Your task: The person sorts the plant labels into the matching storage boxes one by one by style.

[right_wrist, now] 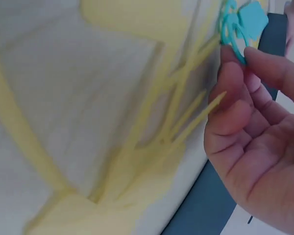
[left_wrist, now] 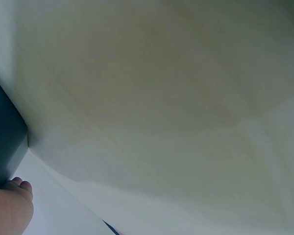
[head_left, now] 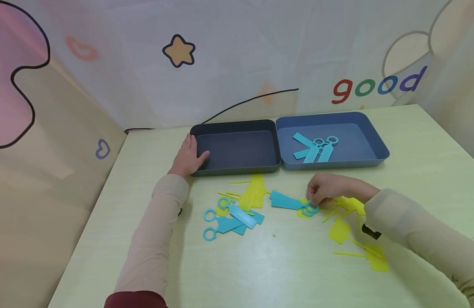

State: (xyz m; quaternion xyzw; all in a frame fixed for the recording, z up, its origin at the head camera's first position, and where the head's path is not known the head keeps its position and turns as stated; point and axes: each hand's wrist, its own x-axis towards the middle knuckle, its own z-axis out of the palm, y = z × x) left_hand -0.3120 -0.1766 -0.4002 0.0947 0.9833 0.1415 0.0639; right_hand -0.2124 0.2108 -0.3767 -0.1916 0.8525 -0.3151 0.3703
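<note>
My right hand (head_left: 324, 188) pinches the ring end of a teal plastic ring tag (head_left: 284, 200) between thumb and forefinger, as the right wrist view shows. At least two rings overlap under those fingertips. My left hand (head_left: 187, 158) rests on the left edge of the black tray (head_left: 237, 171), fingers straight along its side and thumb over the rim. Several teal ring tags (head_left: 231, 223) lie in a pile on the table, mixed with yellow stake labels (head_left: 252, 194). More yellow stake labels (head_left: 338, 231) lie beside and under my right hand and wrist.
A blue-grey tray (head_left: 356, 145) adjoins the black one on the right, with several teal tags (head_left: 315, 149) inside. Both stand at the back of the pale table (head_left: 244, 273), in front of a printed curtain (head_left: 237, 55).
</note>
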